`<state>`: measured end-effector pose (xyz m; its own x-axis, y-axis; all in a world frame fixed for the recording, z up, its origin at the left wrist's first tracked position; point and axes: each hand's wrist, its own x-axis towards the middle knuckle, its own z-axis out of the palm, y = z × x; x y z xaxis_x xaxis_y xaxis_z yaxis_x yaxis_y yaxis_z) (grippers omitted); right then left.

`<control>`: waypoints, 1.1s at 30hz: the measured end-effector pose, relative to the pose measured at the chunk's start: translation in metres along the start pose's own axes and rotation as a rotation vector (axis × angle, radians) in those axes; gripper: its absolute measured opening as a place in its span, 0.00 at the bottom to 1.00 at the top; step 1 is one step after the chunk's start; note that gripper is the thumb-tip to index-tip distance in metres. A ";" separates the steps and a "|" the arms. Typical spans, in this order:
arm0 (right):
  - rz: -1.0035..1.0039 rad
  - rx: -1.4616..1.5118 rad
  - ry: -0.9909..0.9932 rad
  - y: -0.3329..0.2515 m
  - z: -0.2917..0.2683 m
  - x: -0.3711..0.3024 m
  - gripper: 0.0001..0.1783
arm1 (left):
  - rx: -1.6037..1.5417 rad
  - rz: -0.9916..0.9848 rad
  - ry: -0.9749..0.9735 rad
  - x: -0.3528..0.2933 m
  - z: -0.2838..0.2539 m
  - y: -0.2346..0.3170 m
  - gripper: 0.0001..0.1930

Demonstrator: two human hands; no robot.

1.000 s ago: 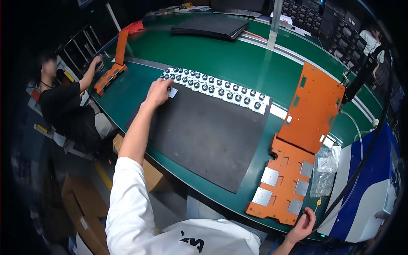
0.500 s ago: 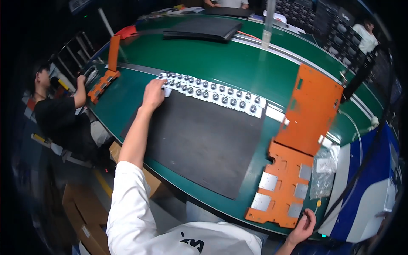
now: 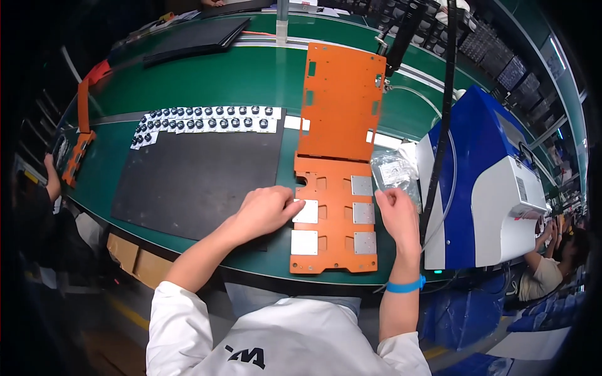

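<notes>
An orange hinged fixture lies open before me, its slotted panel standing up at the far side. Several flat silver plates sit in the lower half. My left hand is at the fixture's left edge, fingers curled, with thumb and fingertips at the edge of the upper left metal plate. Beside the right edge is my right hand, its fingers bent and drawn together; anything between them is hidden. On a black mat, rows of white pieces with round black parts line the far edge.
A clear plastic bag lies right of the fixture. Further right stands a blue and white machine, with a black cable hanging in front. Black sheets are stacked at the back. People work at both sides.
My left hand has left the rows of white pieces and come right to the fixture. My right hand has moved forward beside it. The view has turned right.
</notes>
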<state>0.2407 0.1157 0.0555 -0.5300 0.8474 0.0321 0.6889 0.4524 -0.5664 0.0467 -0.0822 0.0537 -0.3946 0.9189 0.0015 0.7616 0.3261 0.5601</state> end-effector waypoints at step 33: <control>-0.960 -0.478 0.175 -0.034 0.029 -0.012 0.06 | 0.324 0.219 0.580 -0.094 -0.015 -0.096 0.06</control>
<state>0.2091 0.0825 0.0502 -0.8985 0.0931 0.4289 0.1657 0.9769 0.1352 0.0025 -0.2032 0.0123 -0.3567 0.7335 0.5786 0.9342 0.2800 0.2209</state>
